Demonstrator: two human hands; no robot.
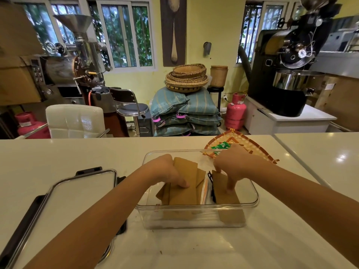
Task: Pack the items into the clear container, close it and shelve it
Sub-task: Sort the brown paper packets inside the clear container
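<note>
A clear plastic container [196, 215] stands open on the white counter in front of me. Inside it stand several brown paper packets [184, 191]. My left hand [168, 169] grips the leaning stack of packets at the left of the container, thumb on the front one. My right hand [232, 164] reaches in on the right, fingertips pressing on a separate brown packet [228, 197] that has a black edge. The container's clear lid [77, 193] with black latches lies flat to the left. A green sachet [221, 146] rests on a woven tray [244, 145] behind my right hand.
The white counter [58, 156] runs left to right, with a seam at the right. Beyond it stand a white chair [75, 121], a bar stool, coffee roasters, stacked sacks with baskets on top, and pink gas cylinders [236, 111].
</note>
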